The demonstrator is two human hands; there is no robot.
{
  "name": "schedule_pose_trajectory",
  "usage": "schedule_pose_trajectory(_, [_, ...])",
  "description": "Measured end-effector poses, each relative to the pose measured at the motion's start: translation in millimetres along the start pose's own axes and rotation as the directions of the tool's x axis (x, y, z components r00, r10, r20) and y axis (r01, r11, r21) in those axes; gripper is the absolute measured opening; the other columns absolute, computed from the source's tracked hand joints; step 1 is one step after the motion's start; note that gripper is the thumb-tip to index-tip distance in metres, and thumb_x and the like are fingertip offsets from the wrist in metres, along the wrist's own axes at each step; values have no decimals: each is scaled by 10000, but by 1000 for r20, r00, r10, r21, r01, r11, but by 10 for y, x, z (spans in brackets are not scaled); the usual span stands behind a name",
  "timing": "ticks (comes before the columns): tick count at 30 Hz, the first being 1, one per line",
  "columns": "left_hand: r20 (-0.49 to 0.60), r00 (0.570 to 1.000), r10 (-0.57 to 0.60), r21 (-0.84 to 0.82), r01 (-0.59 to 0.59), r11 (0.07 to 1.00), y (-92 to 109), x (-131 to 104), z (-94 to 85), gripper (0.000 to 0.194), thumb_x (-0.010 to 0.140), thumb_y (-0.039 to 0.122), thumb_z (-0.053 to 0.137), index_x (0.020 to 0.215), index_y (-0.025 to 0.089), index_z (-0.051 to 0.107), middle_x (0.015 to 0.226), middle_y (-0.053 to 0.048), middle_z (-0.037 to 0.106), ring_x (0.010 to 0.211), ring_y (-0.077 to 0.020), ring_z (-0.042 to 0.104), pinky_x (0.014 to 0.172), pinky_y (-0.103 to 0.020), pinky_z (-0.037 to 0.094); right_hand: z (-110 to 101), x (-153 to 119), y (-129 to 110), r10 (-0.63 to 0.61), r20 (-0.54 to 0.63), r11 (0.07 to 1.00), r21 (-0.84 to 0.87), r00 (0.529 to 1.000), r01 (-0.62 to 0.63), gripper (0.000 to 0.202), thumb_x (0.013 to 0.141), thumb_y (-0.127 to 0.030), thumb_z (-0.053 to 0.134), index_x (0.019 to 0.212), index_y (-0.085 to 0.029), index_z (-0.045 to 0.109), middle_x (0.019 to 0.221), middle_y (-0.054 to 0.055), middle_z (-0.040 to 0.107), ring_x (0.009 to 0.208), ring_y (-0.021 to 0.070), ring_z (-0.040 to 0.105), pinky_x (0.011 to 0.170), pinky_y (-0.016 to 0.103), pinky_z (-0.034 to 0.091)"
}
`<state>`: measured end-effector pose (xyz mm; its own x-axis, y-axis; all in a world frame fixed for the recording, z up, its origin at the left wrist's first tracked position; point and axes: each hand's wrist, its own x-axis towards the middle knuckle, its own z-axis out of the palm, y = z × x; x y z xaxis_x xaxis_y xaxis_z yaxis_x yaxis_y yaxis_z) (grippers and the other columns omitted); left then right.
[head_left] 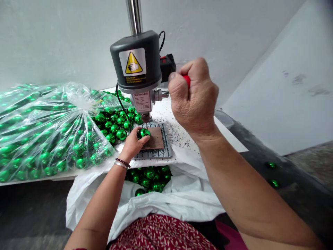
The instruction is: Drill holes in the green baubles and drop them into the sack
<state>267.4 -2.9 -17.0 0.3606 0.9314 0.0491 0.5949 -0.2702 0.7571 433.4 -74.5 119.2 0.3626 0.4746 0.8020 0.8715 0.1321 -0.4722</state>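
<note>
So the clear bag of green balls (pixel 59 135) crowds the desk (pixel 179 118) left of the bench drill (pixel 136 66). Left hand (pixel 134 140) reaches in, grip around one shiny ball (pixel 143 133) under the bit; right hand (pixel 194 97) is raised, fist closed, seemingly round a red knob (pixel 186 81).
</note>
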Motion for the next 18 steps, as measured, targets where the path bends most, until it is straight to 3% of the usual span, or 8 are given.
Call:
schedule_pose_trajectory(9, [101,994,46,59,-52,997,60,107,-33,633,702,347,765,1296,182,621,1091,-54,722,984,-228,651,926,-340,491,-15,-7,0,-5,-17,1000,24,1000,5,203,941,-392,432,836,-219,411,743,8,496,700,105,501,690,258,439])
schedule_pose_trajectory(13, [147,989,21,-59,-12,998,-45,191,-39,651,688,399,771,1291,191,640,1033,-39,739,947,-220,670,904,-331,505,-17,-14,-1,-9,-41,999,45,999,11,213,941,-396,418,828,-215,415,747,-2,479,692,86,492,692,243,437])
schedule_pose_trajectory(18, [172,985,-5,-207,41,977,-146,267,-66,652,718,521,717,1266,174,657,1189,-75,719,1084,-238,655,995,-352,474,-34,-7,-27,10,-35,999,49,999,-9,202,920,-386,438,814,-215,425,767,8,513,726,89,489,715,234,440])
